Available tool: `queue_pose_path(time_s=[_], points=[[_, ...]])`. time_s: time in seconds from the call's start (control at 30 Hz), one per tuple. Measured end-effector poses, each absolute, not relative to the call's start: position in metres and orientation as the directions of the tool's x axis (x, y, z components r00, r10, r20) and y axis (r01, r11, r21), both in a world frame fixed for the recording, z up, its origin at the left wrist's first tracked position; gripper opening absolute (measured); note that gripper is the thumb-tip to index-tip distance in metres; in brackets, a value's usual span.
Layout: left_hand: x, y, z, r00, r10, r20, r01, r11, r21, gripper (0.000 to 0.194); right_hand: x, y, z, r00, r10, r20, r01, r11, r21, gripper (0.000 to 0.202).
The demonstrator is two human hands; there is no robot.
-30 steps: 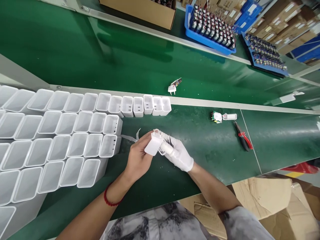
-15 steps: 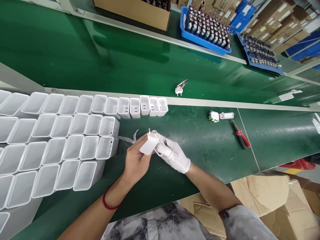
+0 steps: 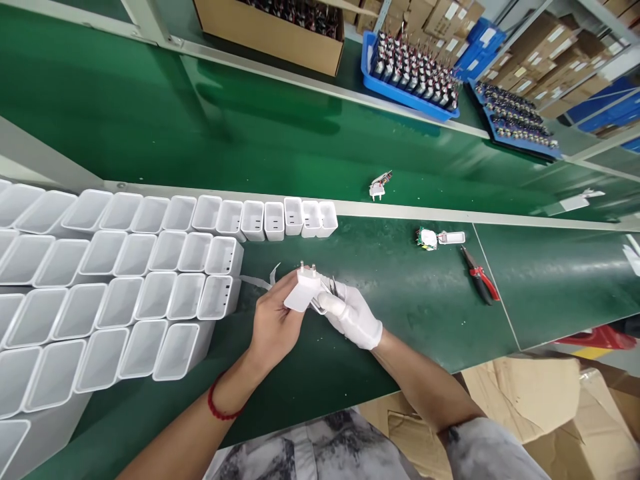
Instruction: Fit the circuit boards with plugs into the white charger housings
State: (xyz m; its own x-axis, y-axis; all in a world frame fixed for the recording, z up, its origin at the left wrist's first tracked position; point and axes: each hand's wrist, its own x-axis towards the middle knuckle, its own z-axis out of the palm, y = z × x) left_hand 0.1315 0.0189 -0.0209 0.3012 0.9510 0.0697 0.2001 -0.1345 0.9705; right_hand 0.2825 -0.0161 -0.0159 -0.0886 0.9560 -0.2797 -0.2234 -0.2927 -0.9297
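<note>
My left hand point(image 3: 274, 319), bare and with a red bracelet at the wrist, pinches a white two-pin plug housing point(image 3: 303, 291). Its two metal pins point away from me. My right hand point(image 3: 356, 321) wears a white glove, and its fingers are closed on a white part with a rim, right beside the plug housing. A thin dark object point(image 3: 334, 285) sticks up between the gloved fingers; its kind I cannot make out. A strip of clear film point(image 3: 257, 281) lies at the left fingers. Inside the plug housing, nothing shows from this angle.
Rows of open white plastic cases point(image 3: 183, 293) stand on the left of the green bench point(image 3: 400, 293). Red-handled pliers point(image 3: 481, 277) and a circuit board assembly point(image 3: 427, 239) lie to the right. A shelf above holds a blue tray point(image 3: 410, 97) and a cardboard box point(image 3: 280, 40).
The view has shifted slightly, so the bench and shelf appear a little lower. Both hands keep their hold, with the plug housing turned very slightly.
</note>
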Motion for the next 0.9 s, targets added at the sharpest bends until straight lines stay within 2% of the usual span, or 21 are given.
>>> queue_pose_path(time_s=[0.07,0.13,0.2,0.27,0.33,0.37,0.4,0.47,0.53,0.6,0.77,0.83,0.9], points=[[0.131,0.020,-0.020,0.290,0.956,0.049,0.218,-0.116,0.969,0.030,0.285,-0.016,-0.014,-0.099,0.957,-0.274,-0.263,-0.291,-0.920,0.043],[0.130,0.022,-0.019,0.268,0.963,0.027,0.242,-0.094,0.966,0.029,0.289,-0.018,-0.008,-0.069,0.950,-0.306,-0.203,-0.313,-0.928,0.047],[0.131,0.023,-0.018,0.261,0.965,0.011,0.244,-0.077,0.967,0.030,0.291,-0.021,0.001,0.037,0.951,-0.308,-0.026,-0.307,-0.951,0.060],[0.133,0.022,-0.016,0.295,0.955,-0.001,0.213,-0.065,0.975,0.031,0.293,-0.023,0.010,0.118,0.965,-0.234,0.208,-0.254,-0.945,0.071],[0.135,0.021,-0.014,0.341,0.940,-0.010,0.172,-0.051,0.984,0.033,0.295,-0.024,0.017,0.121,0.981,-0.154,0.372,-0.189,-0.909,0.063],[0.135,0.019,-0.012,0.354,0.935,-0.006,0.144,-0.048,0.988,0.034,0.297,-0.023,0.019,0.116,0.983,-0.141,0.379,-0.175,-0.909,0.054],[0.135,0.018,-0.011,0.365,0.931,0.007,0.105,-0.048,0.993,0.036,0.300,-0.021,0.021,0.129,0.980,-0.150,0.322,-0.185,-0.929,0.046],[0.134,0.017,-0.008,0.386,0.921,0.043,0.015,-0.053,0.999,0.039,0.311,-0.015,0.024,0.198,0.952,-0.232,0.025,-0.241,-0.970,0.035],[0.133,0.016,-0.007,0.402,0.912,0.087,-0.035,-0.079,0.996,0.037,0.326,-0.008,0.027,0.231,0.913,-0.337,-0.266,-0.274,-0.924,0.032],[0.131,0.018,-0.008,0.380,0.915,0.138,0.008,-0.152,0.988,0.031,0.340,-0.002,0.029,0.206,0.888,-0.411,-0.421,-0.298,-0.856,0.032],[0.130,0.026,-0.015,0.272,0.913,0.305,0.225,-0.369,0.902,0.020,0.359,0.006,0.032,0.131,0.883,-0.451,-0.543,-0.316,-0.778,0.028],[0.130,0.028,-0.017,0.264,0.894,0.362,0.266,-0.429,0.864,0.016,0.361,0.007,0.030,0.138,0.890,-0.435,-0.467,-0.329,-0.821,0.031],[0.130,0.029,-0.018,0.276,0.874,0.400,0.293,-0.473,0.831,0.015,0.363,0.008,0.027,0.188,0.901,-0.390,-0.268,-0.335,-0.903,0.038]])
